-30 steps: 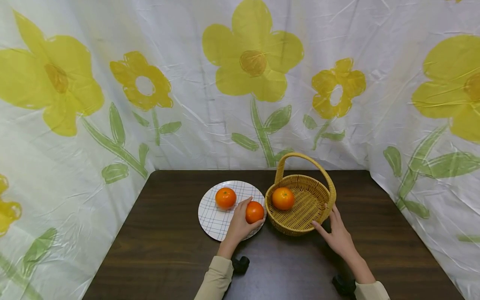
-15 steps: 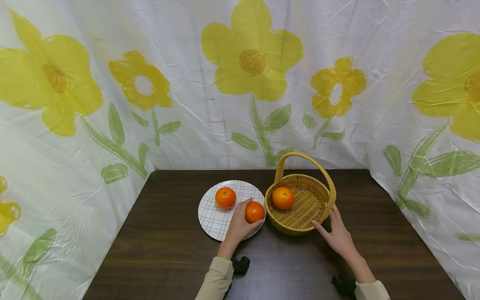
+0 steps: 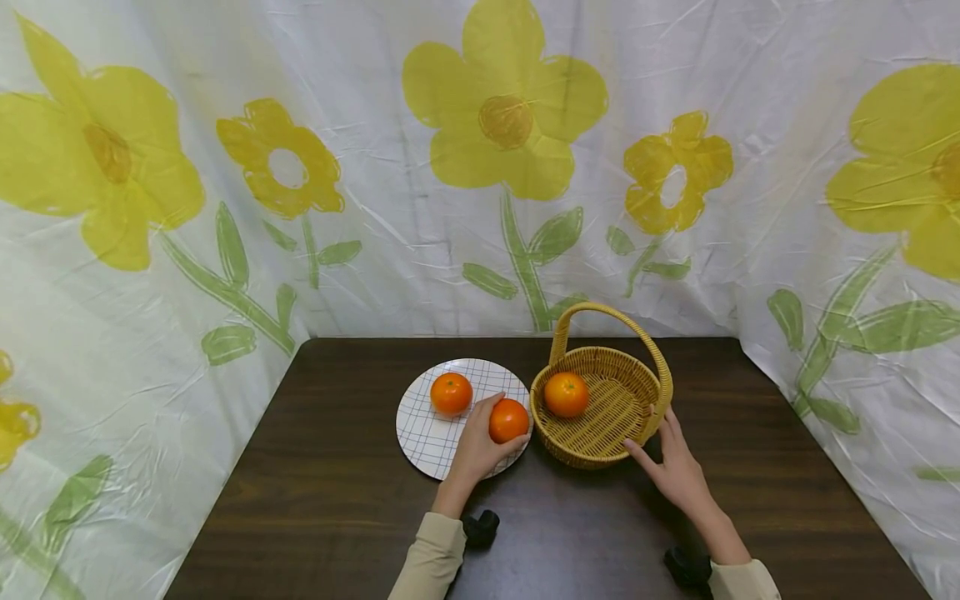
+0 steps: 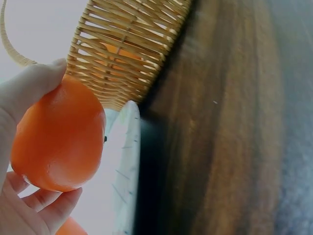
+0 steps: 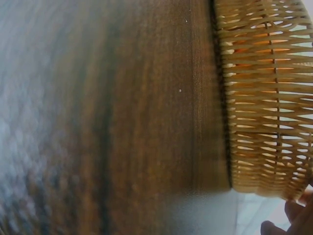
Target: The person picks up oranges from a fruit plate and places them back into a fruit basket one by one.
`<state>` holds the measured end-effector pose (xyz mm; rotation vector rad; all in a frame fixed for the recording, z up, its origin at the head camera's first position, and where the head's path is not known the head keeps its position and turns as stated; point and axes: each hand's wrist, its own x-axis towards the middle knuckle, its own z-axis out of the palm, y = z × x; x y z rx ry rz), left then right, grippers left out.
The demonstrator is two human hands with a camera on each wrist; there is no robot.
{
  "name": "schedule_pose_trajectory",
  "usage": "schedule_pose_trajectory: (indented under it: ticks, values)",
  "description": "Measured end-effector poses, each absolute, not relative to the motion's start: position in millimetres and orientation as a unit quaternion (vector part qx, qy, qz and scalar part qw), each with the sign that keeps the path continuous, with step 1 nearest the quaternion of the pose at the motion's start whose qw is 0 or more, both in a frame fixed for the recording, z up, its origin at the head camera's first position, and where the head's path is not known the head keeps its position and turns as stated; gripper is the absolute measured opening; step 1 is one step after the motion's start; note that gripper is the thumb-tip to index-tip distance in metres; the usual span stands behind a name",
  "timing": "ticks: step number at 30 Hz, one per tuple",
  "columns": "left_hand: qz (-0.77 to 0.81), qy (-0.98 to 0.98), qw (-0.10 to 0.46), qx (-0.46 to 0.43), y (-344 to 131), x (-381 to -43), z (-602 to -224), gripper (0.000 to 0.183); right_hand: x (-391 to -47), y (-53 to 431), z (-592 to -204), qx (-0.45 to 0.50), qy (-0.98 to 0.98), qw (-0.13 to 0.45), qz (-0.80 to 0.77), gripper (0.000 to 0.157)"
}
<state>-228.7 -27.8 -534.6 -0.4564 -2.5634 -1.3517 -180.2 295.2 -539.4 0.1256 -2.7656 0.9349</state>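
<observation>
In the head view my left hand [image 3: 477,442] holds a round orange fruit [image 3: 508,421] between thumb and fingers over the right side of a checked white plate [image 3: 427,450]. The left wrist view shows this fruit [image 4: 61,134] with smooth, glossy skin, the thumb [image 4: 36,85] on one side and fingertips on the other. Another orange fruit [image 3: 452,394] lies on the plate. Beside the plate stands a wicker basket [image 3: 611,408] with an orange fruit [image 3: 567,395] inside. My right hand [image 3: 678,471] holds the basket's right side near the handle base, its thumb at the front rim.
The dark wooden table [image 3: 322,500] carries the plate and basket near its far edge. A white curtain with yellow flowers [image 3: 390,275] hangs behind. The basket's tall arched handle [image 3: 611,315] rises over its opening. Black wrist devices [image 3: 482,529] sit under both wrists.
No clear movement shows. The left hand stays with the fruit over the plate, and the right hand stays at the basket; the view shifts only slightly.
</observation>
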Motion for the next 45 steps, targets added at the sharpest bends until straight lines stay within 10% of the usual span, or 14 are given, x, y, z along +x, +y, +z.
schedule_pose_trajectory:
  ticks: [45]
  values:
    - [-0.451, -0.859, 0.098, -0.221, -2.2, -234.5, -488.0, 0.074, -179.7, 297.6, -538.0, 0.041, -0.948, 0.099, 0.301, 0.082]
